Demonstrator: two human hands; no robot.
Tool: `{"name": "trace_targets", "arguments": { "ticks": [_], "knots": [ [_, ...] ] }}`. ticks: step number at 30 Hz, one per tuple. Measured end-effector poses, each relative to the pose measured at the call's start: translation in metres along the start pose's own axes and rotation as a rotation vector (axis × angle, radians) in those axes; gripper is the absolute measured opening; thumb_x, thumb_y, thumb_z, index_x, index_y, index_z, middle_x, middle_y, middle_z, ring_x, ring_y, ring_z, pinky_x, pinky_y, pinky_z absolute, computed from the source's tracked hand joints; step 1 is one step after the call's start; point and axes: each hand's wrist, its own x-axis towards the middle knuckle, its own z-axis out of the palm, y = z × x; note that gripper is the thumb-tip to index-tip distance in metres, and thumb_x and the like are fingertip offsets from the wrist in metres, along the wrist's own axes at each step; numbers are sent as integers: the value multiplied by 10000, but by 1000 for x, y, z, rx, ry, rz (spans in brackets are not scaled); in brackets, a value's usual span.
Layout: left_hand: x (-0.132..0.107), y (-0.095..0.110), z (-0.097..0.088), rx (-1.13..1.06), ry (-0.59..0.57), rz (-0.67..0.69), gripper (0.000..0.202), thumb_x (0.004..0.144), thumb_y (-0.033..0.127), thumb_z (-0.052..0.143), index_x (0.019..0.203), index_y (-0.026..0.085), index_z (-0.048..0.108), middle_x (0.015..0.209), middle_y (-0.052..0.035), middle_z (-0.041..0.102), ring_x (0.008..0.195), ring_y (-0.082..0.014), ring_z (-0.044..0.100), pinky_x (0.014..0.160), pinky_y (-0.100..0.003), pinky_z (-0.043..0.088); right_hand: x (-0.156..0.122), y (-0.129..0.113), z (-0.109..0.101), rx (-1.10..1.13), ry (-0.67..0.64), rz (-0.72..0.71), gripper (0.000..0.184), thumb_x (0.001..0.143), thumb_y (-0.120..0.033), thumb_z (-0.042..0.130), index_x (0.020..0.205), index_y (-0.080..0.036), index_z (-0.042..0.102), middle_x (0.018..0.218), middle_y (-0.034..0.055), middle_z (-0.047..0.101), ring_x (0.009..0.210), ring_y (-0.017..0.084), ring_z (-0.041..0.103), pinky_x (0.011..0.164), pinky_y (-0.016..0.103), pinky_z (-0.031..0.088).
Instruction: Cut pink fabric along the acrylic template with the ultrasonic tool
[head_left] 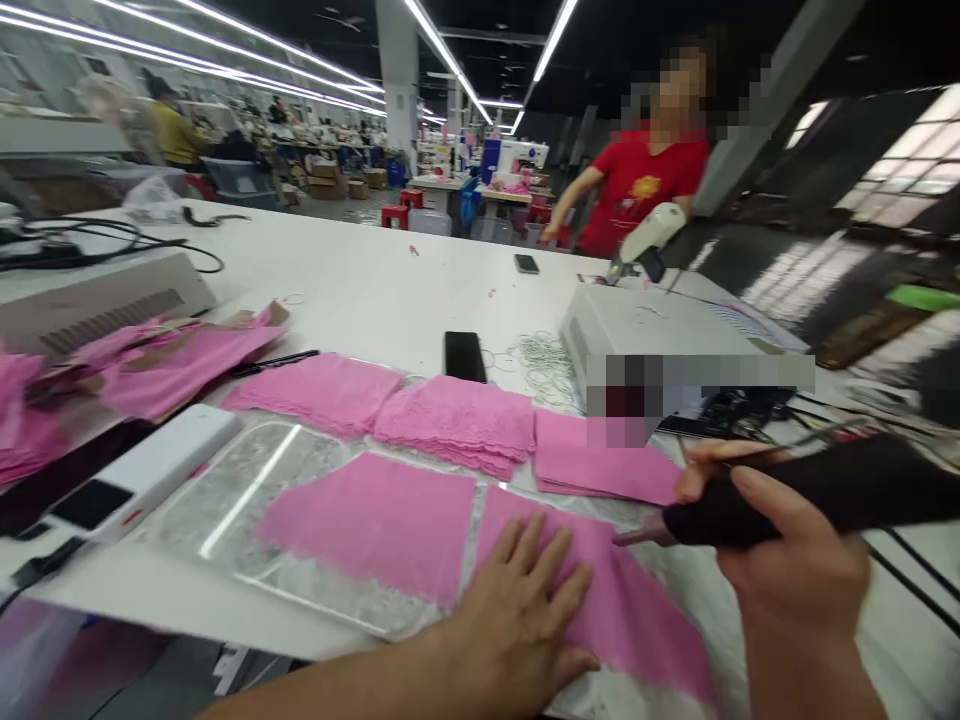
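My left hand (525, 610) lies flat with fingers spread on a pink lace fabric piece (600, 590) at the near edge of the white table (375, 290). Fingers of my right hand (780, 540) are wrapped round the black handle of a tool (810, 500); its thin metal tip points left, just above the pink piece. A second pink piece (375, 520) lies to the left on a clear plate (247, 500).
Stacks of pink lace (457, 420) lie behind, with a black phone (465, 355), a white machine box (652, 330) and a white device (142, 470) at left. A person in a red shirt (645, 190) stands across the table. Cables (112, 240) run at far left.
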Motion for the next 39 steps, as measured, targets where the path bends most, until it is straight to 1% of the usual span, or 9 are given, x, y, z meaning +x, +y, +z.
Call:
{"name": "trace_targets", "arguments": {
  "ticks": [3, 6, 12, 16, 19, 24, 28, 35, 39],
  "knots": [
    [0, -2, 8, 24, 44, 19, 634, 960, 590, 442, 1444, 180, 453, 1492, -168, 434, 1406, -373, 366, 1124, -541, 323, 3, 0, 2, -16, -59, -14, 141, 637, -299, 703, 693, -173, 676, 730, 40, 640, 489, 150, 565, 451, 326, 493],
    [0, -2, 9, 36, 65, 26, 623, 943, 582, 486, 1432, 196, 471, 1483, -166, 447, 1392, -379, 387, 1113, -554, 325, 4, 3, -2, -61, -88, -26, 122, 671, -279, 707, 726, -176, 671, 715, 27, 647, 499, 148, 575, 470, 316, 504],
    [8, 4, 3, 47, 48, 53, 589, 980, 561, 422, 1429, 183, 469, 1477, -128, 470, 1387, -316, 412, 1138, -524, 289, 8, 2, -7, -62, -59, -54, 117, 687, -285, 702, 723, -178, 673, 626, 11, 623, 488, 154, 568, 443, 296, 479],
    [22, 8, 5, 75, 85, 138, 576, 1008, 529, 371, 1432, 148, 452, 1478, -117, 471, 1377, -299, 428, 1134, -495, 289, 6, -10, -8, -36, -15, -102, 116, 683, -281, 688, 723, -174, 671, 704, 21, 644, 487, 147, 570, 443, 295, 472],
    [31, 7, 9, 74, 68, 145, 572, 1008, 526, 375, 1428, 146, 457, 1472, -129, 477, 1381, -305, 419, 1117, -496, 305, -5, -21, -20, -60, -32, -105, 133, 696, -290, 680, 763, -177, 663, 768, 31, 645, 510, 149, 574, 445, 297, 461],
    [36, 3, 14, 71, 30, 137, 557, 1003, 543, 368, 1423, 191, 473, 1489, -125, 456, 1390, -303, 404, 1114, -515, 313, -32, -30, -57, -116, -33, -118, 137, 725, -295, 661, 813, -190, 654, 742, 26, 636, 575, 161, 599, 593, 355, 513],
    [35, 3, 14, 84, 46, 136, 558, 992, 547, 399, 1433, 211, 460, 1504, -122, 436, 1397, -314, 392, 1114, -529, 321, -46, -31, -79, -93, 11, -118, 143, 725, -297, 656, 827, -198, 666, 806, 37, 642, 533, 139, 588, 533, 319, 477],
    [36, 3, 11, 115, 5, 138, 563, 960, 501, 505, 1443, 220, 441, 1514, -126, 419, 1388, -373, 390, 1091, -577, 349, -50, -33, -89, -52, 31, -117, 157, 723, -274, 612, 841, -195, 680, 798, 44, 637, 558, 147, 600, 532, 306, 459],
    [36, 13, 1, 89, 32, 169, 526, 970, 449, 505, 1431, 201, 450, 1510, -155, 415, 1404, -378, 362, 1096, -597, 324, -49, -34, -91, -36, 46, -129, 163, 725, -279, 615, 842, -186, 680, 804, 45, 623, 540, 147, 593, 518, 310, 449]
  ]
}}
